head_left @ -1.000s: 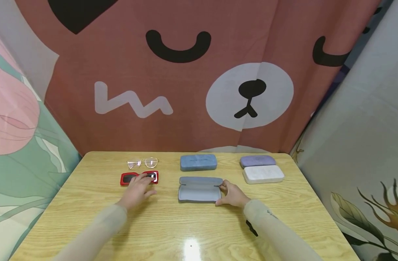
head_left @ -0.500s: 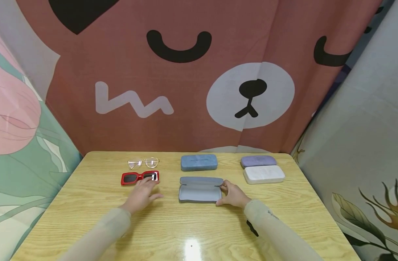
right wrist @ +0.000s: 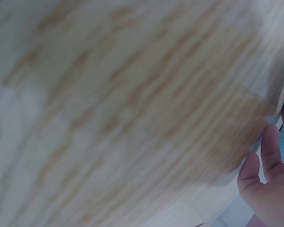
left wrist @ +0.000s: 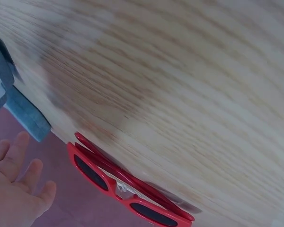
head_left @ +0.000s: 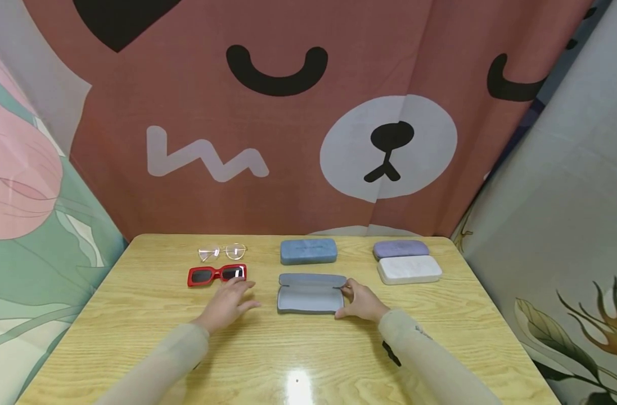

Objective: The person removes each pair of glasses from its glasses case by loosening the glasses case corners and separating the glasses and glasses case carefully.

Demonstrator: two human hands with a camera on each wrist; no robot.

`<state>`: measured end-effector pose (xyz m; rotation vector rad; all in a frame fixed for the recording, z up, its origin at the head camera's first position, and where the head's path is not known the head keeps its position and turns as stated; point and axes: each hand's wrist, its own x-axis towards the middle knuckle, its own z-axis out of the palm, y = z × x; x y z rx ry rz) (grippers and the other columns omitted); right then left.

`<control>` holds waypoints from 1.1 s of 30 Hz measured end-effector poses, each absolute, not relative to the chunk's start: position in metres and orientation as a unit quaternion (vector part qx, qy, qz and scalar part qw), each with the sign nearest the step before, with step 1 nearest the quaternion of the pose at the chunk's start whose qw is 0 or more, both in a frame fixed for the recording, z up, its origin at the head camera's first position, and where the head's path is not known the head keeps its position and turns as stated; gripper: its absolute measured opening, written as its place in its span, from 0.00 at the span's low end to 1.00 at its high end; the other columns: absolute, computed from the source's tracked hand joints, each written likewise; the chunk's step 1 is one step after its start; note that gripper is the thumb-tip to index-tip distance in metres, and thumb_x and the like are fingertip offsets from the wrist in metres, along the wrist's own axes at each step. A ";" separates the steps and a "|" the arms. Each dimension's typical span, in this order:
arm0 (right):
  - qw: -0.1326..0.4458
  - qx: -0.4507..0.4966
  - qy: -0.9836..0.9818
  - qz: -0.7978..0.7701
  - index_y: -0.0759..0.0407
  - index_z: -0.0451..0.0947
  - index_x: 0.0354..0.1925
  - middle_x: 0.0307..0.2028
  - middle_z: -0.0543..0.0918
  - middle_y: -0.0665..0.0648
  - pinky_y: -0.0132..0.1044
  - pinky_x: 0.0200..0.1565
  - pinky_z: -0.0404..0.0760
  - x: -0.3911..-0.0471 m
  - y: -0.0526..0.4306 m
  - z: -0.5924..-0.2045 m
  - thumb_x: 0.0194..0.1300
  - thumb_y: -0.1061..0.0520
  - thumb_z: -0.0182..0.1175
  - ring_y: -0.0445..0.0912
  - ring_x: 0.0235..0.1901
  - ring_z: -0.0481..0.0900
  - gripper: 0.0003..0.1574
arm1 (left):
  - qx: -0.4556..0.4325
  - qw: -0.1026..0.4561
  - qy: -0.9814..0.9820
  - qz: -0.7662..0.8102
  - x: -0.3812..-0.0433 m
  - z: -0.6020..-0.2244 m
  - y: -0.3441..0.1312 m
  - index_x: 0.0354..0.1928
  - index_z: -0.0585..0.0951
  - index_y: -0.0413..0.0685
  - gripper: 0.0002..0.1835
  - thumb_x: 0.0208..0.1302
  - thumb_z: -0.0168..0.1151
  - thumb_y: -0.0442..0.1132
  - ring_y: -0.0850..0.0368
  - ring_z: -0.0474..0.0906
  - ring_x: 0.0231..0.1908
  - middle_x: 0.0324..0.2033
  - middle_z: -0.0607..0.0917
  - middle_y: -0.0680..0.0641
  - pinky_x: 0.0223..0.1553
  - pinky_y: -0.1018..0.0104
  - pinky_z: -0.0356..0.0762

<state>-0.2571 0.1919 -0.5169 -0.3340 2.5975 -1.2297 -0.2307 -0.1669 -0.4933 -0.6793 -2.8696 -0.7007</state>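
A grey-blue glasses case lies with its lid raised in the middle of the table. My right hand holds its right end, thumb at the front corner and fingers by the hinge. In the right wrist view, that hand shows at the right edge, where the case is mostly cut off. Between the case and the red sunglasses, my left hand hovers with nothing in it. The left wrist view shows its loosely spread fingers beside the sunglasses, which rest with temples folded.
Thin-framed clear glasses lie behind the sunglasses. A closed blue case stands behind the raised lid. To the right sit a purple case and a white case, close together. A curtain hangs along the table's back edge.
My left hand has drawn back from the red sunglasses and shifted right toward the raised-lid case, uncovering the right lens. The right hand and the cases stay where they were.
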 end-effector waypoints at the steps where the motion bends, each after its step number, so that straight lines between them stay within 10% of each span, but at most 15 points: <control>1: 0.124 -0.115 0.890 -0.422 0.72 0.65 0.58 0.60 0.72 0.73 0.53 0.64 0.64 -0.257 0.192 -0.517 0.43 0.54 0.80 0.60 0.63 0.69 0.51 | -0.221 0.050 -0.946 -0.233 -0.230 -0.493 -0.166 0.57 0.77 0.32 0.28 0.63 0.65 0.47 0.35 0.67 0.62 0.55 0.80 0.36 0.63 0.38 0.58; 33: 0.130 -0.125 0.887 -0.426 0.69 0.66 0.56 0.61 0.71 0.73 0.52 0.63 0.66 -0.258 0.192 -0.518 0.44 0.53 0.80 0.61 0.63 0.68 0.47 | -0.104 -0.088 -0.886 -0.443 -0.230 -0.484 -0.124 0.66 0.66 0.28 0.32 0.76 0.46 0.52 0.34 0.64 0.64 0.61 0.72 0.32 0.65 0.42 0.59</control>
